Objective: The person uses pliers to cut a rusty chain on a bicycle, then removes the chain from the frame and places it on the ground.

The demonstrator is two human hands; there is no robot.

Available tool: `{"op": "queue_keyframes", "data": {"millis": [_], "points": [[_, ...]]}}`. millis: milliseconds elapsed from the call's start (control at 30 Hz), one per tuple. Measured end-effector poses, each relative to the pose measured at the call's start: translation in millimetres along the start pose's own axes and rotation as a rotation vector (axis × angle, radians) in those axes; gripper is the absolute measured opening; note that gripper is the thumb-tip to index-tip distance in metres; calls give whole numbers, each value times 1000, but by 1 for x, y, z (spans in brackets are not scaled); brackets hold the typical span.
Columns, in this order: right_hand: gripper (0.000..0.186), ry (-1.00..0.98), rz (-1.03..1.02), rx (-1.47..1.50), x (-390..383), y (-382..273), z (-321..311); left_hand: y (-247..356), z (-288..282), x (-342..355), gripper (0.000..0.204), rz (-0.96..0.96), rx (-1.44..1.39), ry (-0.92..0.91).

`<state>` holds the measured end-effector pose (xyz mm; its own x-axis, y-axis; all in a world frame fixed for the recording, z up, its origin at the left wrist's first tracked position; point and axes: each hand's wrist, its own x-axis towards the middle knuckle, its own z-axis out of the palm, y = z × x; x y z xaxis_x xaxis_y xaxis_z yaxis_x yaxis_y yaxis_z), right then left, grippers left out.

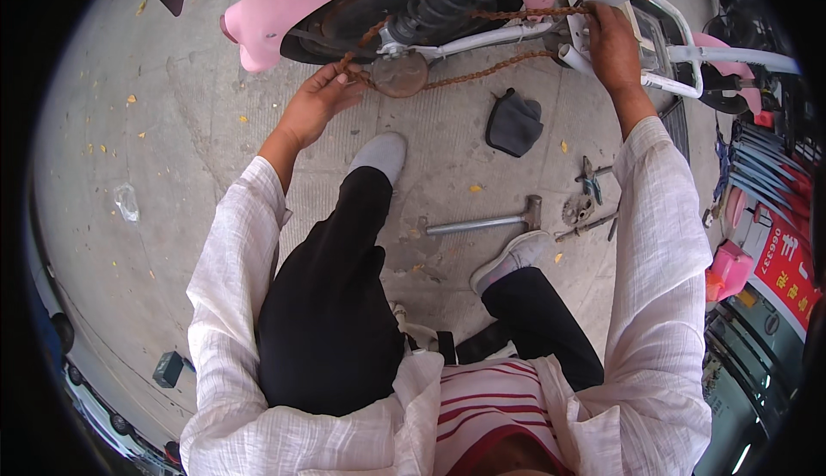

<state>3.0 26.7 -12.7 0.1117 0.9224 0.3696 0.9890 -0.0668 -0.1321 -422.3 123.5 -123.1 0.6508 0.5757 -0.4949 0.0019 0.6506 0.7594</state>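
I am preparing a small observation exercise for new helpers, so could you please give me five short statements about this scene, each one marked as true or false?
1. The left hand holds a rusty chain. True.
2. The right hand holds the hammer. False: the hammer lies on the ground; the right hand is up beside the chain.
3. A dark grey soft item lies on the ground, farther from the person's body than the hammer. True.
4. The panel over the wheel is blue. False: the panel is pink.
5. The person's sleeves are black. False: they are white; the trousers are black.
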Motion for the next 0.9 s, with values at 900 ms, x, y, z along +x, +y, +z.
{"op": "queue_keyframes", "data": {"millis": [900], "points": [[21,21,21,10,0,-12,-6,-8,3,2,35,33,31,74]]}}
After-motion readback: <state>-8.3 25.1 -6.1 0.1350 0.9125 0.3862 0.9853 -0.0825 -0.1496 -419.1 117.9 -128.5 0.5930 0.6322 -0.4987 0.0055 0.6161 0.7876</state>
